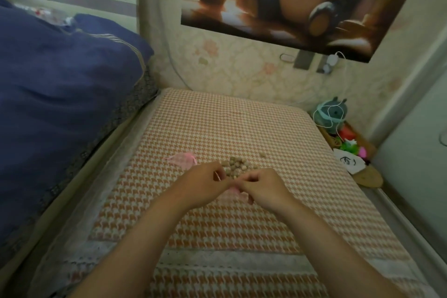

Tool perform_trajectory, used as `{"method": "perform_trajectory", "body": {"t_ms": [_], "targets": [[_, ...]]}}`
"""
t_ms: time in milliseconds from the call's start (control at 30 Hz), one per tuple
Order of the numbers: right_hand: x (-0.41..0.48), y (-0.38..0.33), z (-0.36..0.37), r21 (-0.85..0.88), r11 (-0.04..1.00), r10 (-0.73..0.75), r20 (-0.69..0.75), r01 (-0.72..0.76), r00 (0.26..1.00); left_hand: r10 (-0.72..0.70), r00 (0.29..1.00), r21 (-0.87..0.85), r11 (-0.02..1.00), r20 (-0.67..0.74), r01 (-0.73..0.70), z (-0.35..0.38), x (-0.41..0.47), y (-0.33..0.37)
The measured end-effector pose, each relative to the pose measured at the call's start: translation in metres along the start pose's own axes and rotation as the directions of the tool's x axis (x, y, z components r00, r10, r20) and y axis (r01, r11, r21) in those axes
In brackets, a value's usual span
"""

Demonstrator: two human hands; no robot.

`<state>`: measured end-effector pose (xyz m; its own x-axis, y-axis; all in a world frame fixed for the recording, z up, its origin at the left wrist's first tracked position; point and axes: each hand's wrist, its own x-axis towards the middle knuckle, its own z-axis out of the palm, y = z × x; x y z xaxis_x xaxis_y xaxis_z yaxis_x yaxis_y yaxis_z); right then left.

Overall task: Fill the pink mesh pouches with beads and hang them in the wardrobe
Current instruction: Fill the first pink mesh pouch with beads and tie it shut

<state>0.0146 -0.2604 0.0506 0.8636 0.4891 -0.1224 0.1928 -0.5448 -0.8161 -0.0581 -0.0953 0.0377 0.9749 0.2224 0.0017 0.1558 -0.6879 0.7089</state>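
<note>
A pile of tan beads [235,164] lies on the houndstooth mat [242,225], just beyond my hands. One pink mesh pouch [183,158] lies flat to the left of the beads. A second pink mesh pouch [233,193] sits between my hands, mostly hidden under them. My left hand [205,186] pinches a thin pink drawstring at that pouch. My right hand [262,189] has its fingers curled onto the pouch's other side. The two hands nearly touch.
A blue quilt [60,104] covers the bed on the left. To the right of the mat, a shelf holds a plush toy [332,113], a white cable and small colourful items [350,147]. A poster [302,0] hangs on the wallpapered wall behind.
</note>
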Motion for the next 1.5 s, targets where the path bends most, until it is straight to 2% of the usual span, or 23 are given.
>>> {"method": "perform_trajectory", "body": {"t_ms": [100,167,300,400,500,600,767,833,933,1067,1167,1267,1333,1400,1500], "targets": [[0.023,0.007,0.001,-0.075,0.996,-0.035,0.069,0.041,0.997,-0.022,1.0,0.083,0.996,0.011,0.021,0.007,0.018,0.0],[0.041,0.008,-0.002,-0.109,0.992,-0.051,0.11,0.063,0.993,-0.055,0.998,0.051,0.997,0.031,0.053,0.005,0.03,-0.001],[0.062,0.011,-0.006,-0.037,0.992,-0.11,0.185,0.119,0.976,-0.09,0.995,0.006,0.996,0.049,0.09,-0.003,0.046,-0.011],[0.066,0.018,-0.004,-0.057,0.985,-0.146,0.234,0.163,0.961,-0.116,0.992,0.036,0.993,0.045,0.114,0.001,0.049,-0.014],[0.067,0.021,-0.003,-0.041,0.981,-0.177,0.225,0.191,0.958,-0.107,0.99,0.003,0.994,0.089,0.107,0.005,0.049,-0.011],[0.064,0.025,-0.008,-0.075,0.965,-0.233,0.198,0.252,0.952,-0.134,0.989,-0.034,0.99,0.066,0.137,0.005,0.05,-0.01],[0.051,0.023,-0.016,-0.325,0.847,-0.344,0.267,0.42,0.9,-0.171,0.98,-0.044,0.983,0.103,0.176,0.013,0.045,-0.002],[0.047,0.018,-0.019,-0.415,0.788,-0.351,0.304,0.455,0.886,-0.161,0.981,-0.136,0.975,0.107,0.175,0.014,0.043,0.003],[0.044,0.009,-0.023,-0.462,0.756,-0.346,0.32,0.464,0.882,-0.148,0.982,-0.265,0.948,0.117,0.175,0.011,0.038,0.007],[0.038,0.003,-0.023,-0.565,0.67,-0.353,0.329,0.482,0.876,-0.141,0.982,-0.365,0.914,0.123,0.177,0.006,0.032,0.007],[0.037,0.009,-0.022,-0.502,0.703,-0.401,0.305,0.503,0.864,-0.116,0.98,-0.443,0.879,0.159,0.176,0.002,0.031,0.01],[0.039,0.015,-0.022,-0.277,0.833,-0.447,0.176,0.48,0.877,-0.101,0.98,-0.474,0.864,0.17,0.172,0.0,0.029,0.01],[0.038,0.016,-0.023,-0.147,0.879,-0.432,0.157,0.454,0.888,-0.101,0.976,-0.456,0.872,0.193,0.18,-0.002,0.027,0.007],[0.037,0.015,-0.026,-0.12,0.886,-0.412,0.235,0.447,0.88,-0.096,0.971,-0.421,0.888,0.219,0.183,-0.005,0.026,0.003],[0.035,0.016,-0.03,-0.212,0.87,-0.334,0.409,0.445,0.849,-0.081,0.97,-0.336,0.929,0.231,0.157,-0.006,0.027,0.001]]}}
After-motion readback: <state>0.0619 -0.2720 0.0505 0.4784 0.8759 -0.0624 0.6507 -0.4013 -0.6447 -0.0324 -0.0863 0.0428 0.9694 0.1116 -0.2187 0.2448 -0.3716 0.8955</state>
